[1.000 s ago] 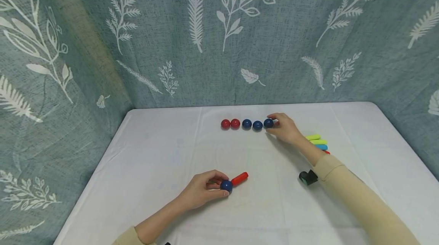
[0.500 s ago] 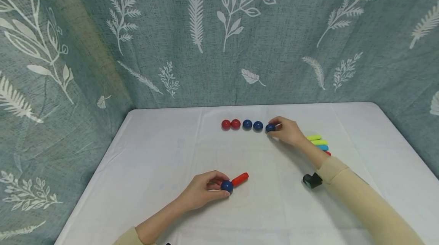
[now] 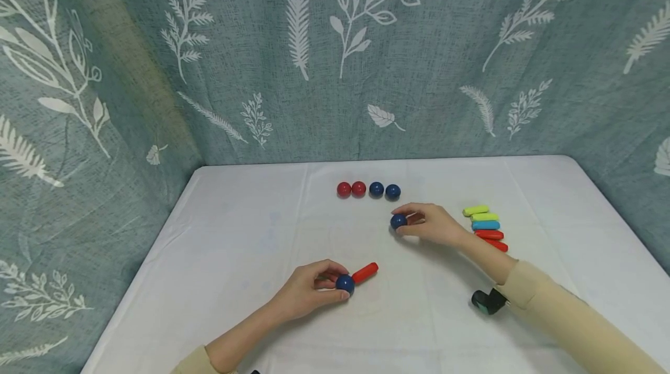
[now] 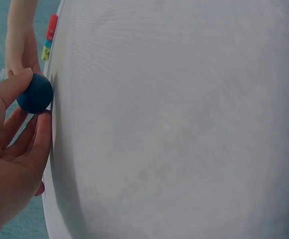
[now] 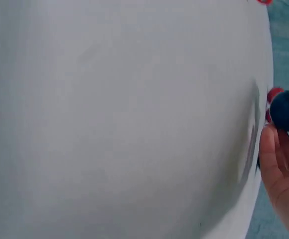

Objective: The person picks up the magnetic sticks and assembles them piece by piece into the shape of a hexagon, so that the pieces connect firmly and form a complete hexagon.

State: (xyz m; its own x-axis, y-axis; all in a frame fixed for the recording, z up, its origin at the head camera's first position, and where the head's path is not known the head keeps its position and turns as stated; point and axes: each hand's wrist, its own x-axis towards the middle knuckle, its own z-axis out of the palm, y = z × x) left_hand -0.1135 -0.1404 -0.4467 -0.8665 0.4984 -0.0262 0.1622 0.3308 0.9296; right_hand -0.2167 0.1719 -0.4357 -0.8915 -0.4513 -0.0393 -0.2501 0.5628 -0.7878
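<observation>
My left hand [image 3: 309, 291] pinches a blue ball [image 3: 345, 284] between thumb and fingers, near the front middle of the table. A red stick [image 3: 365, 273] extends from that ball toward the upper right, its near end right at the ball. Farther back and to the right, my right hand [image 3: 431, 224] pinches a second blue ball [image 3: 398, 221]. The left wrist view shows the left hand's ball [image 4: 35, 94] between thumb and fingertips. In the right wrist view the other ball [image 5: 286, 111] sits at the fingertips, by the right edge.
Two red balls [image 3: 351, 189] and two blue balls [image 3: 384, 190] stand in a row at the back of the white-covered table [image 3: 251, 234]. Several short sticks, yellow, blue [image 3: 485, 225] and red, lie beyond my right forearm. A patterned curtain [image 3: 324, 100] hangs behind.
My right hand has taken the blue ball from the right end of the back row and brought it toward the front and slightly left. The left hand has stayed in place.
</observation>
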